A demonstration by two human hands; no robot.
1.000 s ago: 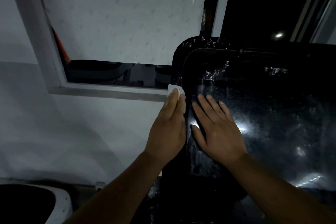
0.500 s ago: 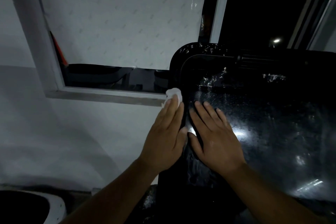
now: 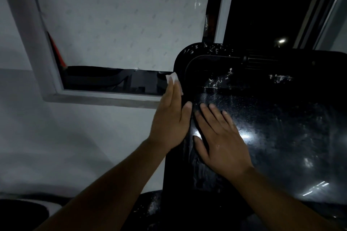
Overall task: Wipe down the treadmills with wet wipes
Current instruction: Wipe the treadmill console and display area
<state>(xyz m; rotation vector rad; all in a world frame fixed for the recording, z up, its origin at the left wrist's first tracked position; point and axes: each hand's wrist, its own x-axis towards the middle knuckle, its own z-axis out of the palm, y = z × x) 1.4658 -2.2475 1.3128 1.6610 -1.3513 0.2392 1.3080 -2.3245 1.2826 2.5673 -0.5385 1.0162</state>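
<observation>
Pressing wet wipe [image 3: 173,79] higher up treadmill console [image 3: 272,118] edge than 0.5 s ago: left hand [image 3: 171,124], fingers straight; right hand [image 3: 221,144] stays flat, fingers released.

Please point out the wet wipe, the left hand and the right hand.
wet wipe [image 3: 174,78], head view, white corner beyond fingertips.
left hand [image 3: 170,120], head view, back of hand.
right hand [image 3: 223,146], head view, back of hand.

grey window frame [image 3: 40,58] in pale wall [image 3: 65,146], white patterned blind [image 3: 122,15] covering most of the pane, red strip [image 3: 56,50] at blind's left edge, dark glass [image 3: 262,5] to the right
</observation>
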